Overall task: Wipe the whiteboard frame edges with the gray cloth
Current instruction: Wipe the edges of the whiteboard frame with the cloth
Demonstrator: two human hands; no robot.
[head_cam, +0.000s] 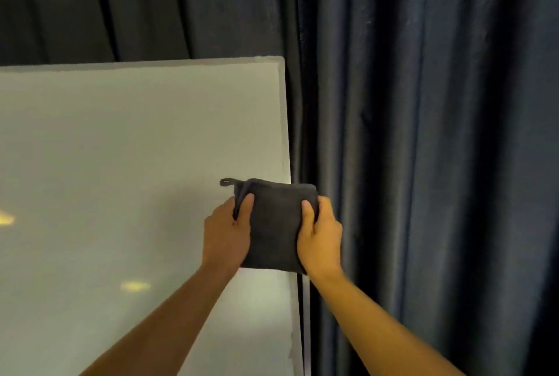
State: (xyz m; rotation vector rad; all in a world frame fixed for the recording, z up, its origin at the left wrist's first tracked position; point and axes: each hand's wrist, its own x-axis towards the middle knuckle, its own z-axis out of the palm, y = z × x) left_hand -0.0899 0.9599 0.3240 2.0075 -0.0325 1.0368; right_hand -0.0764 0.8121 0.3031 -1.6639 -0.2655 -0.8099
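Curtain [423,133]: dark, pleated, hanging behind the whiteboard and to its right; the folds lie just beside the frame's right edge.
Whiteboard [136,179]: pale surface filling the lower left of the view, carrying two yellowish light reflections.
Frame [283,121]: thin pale strip along the whiteboard's top and right side. Its right edge below the cloth looks ragged or worn, though blur prevents certainty.
Cloth [276,224]: gray, folded to a thick pad, held in front of the frame's right edge about halfway down it; a small hanging loop protrudes at the pad's upper left corner. Contact with the frame cannot be confirmed from this view.
Left hand [227,233]: on the whiteboard side of the cloth; fingers clenched on the pad's left margin, thumb on the front face.
Right hand [320,239]: on the curtain side of the cloth; fingers wrapped behind the pad, thumb on the front face, grasping it firmly.
Risk, curtain: a stroke that drifts off the frame's right edge is likely to snag or drag the pleats.
Risk, frame: heavy pressure over the ragged section could catch the cloth fibres.
Risk, loop: the loose loop may trail across the whiteboard surface.
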